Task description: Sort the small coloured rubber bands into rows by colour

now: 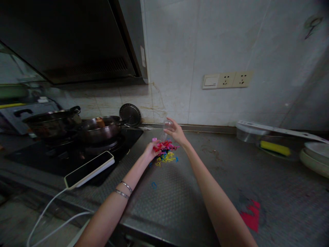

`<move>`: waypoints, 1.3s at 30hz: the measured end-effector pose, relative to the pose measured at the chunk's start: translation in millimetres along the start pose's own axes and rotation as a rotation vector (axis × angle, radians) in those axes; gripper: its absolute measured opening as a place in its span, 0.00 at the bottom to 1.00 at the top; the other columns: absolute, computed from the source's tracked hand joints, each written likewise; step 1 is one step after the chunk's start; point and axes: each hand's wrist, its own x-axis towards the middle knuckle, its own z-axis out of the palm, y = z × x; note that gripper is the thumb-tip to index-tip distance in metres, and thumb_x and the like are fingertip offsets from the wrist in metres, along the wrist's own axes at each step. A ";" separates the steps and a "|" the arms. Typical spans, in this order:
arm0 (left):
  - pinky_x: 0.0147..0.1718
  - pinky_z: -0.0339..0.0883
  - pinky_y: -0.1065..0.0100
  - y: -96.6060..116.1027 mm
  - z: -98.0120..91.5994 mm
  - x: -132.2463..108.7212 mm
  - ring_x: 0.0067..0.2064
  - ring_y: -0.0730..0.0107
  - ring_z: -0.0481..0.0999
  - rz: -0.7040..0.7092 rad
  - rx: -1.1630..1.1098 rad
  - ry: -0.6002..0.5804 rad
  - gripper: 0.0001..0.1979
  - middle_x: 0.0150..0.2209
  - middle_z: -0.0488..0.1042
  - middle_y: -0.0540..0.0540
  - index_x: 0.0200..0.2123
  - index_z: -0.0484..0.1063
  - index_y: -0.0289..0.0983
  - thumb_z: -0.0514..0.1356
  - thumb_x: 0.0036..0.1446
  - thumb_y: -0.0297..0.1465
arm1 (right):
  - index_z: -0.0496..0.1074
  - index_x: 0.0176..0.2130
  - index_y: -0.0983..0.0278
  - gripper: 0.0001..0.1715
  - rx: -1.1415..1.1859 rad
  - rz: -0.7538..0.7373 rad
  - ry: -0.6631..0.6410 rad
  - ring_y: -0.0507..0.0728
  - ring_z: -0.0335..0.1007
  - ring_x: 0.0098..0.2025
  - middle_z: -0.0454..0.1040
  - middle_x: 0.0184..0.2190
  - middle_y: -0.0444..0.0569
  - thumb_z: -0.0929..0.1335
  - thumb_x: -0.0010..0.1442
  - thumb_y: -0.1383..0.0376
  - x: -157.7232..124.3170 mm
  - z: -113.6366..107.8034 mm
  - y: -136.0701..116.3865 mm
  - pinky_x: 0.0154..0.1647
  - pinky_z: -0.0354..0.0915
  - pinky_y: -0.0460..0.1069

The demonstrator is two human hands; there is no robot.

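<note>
A pile of small elastic bands (167, 155) in red, yellow, blue and dark colours lies on the metal countertop. My left hand (151, 151) rests against the pile's left side, fingers reaching out to the red bands. Behind the pile, my right hand (177, 132) grips a clear plastic container (166, 127), tilted with its lower end close to the bands. What is inside the container is too faint to tell. A small pink piece (154, 139) shows just beyond my left hand. One loose blue band (153, 185) lies nearer the front edge.
On the left, a phone (89, 169) with a white cable lies by the black cooktop (128, 144), which bears a pan (102, 132) and a pot (51, 123). At right are a plastic tub (248, 134), a yellow sponge (275, 148), stacked bowls (316, 159) and a red patch (252, 216).
</note>
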 end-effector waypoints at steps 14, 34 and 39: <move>0.13 0.59 0.77 12.7 4.0 -7.8 0.27 0.69 0.73 0.346 0.602 0.190 0.14 0.32 0.75 0.41 0.38 0.72 0.32 0.53 0.50 0.31 | 0.59 0.54 0.60 0.42 -0.028 0.064 0.186 0.52 0.69 0.33 0.73 0.36 0.47 0.72 0.41 0.60 1.4 -9.9 -9.0 0.37 0.66 0.50; 0.33 0.64 0.68 30.1 -37.5 45.7 0.35 0.63 0.73 0.575 1.169 0.394 0.17 0.35 0.75 0.39 0.38 0.74 0.30 0.61 0.43 0.33 | 0.59 0.47 0.60 0.35 0.104 0.287 0.405 0.50 0.68 0.28 0.71 0.31 0.43 0.72 0.39 0.58 -0.4 -34.5 -8.5 0.23 0.66 0.44; 0.42 0.62 0.67 45.8 -48.2 73.0 0.44 0.58 0.71 0.534 1.406 0.349 0.25 0.44 0.72 0.36 0.45 0.70 0.30 0.62 0.41 0.33 | 0.57 0.42 0.60 0.33 0.231 0.364 0.414 0.51 0.70 0.27 0.70 0.33 0.43 0.73 0.38 0.63 -5.6 -35.9 -7.1 0.25 0.68 0.46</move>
